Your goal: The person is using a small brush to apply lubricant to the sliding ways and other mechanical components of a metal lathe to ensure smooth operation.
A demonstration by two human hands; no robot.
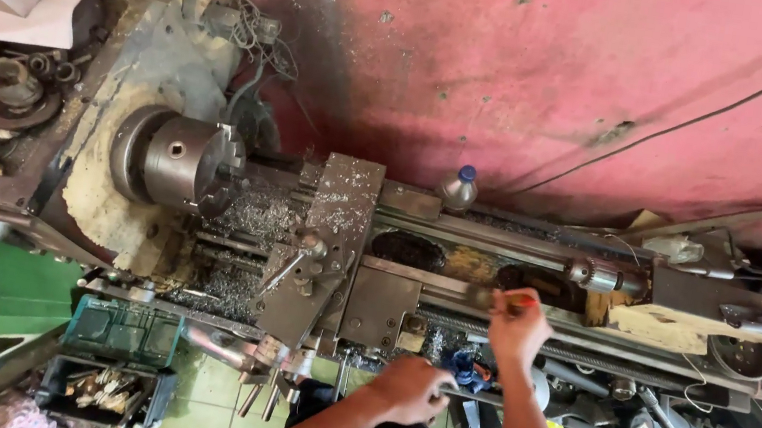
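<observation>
Both hands work at the front of an old metal lathe [392, 275] set against a red wall [568, 81]. The person's right hand [516, 327] is raised over the lathe bed, fingers closed around a small orange-handled tool [513, 302] whose dark end points left across the rails. The left hand [409, 390] sits lower, curled shut over a handle or bar at the front edge of the machine; what exactly it grips is hidden under the fingers.

Just left of the hands stands the carriage [333, 237], dusted with metal chips [251, 221] that also pile on the bed towards the chuck [180, 161]. The round steel chuck faces right and holds no visible workpiece. To the right of the raised hand, a drill chuck [591, 275] sticks out of the tailstock [716, 306], pointing back along the bed. A plastic bottle with a blue cap [457, 187] stands behind the rails near the wall.

Below the lathe, on the floor at left, a green crate [123, 332] sits above a dark box of small parts [106, 391].
</observation>
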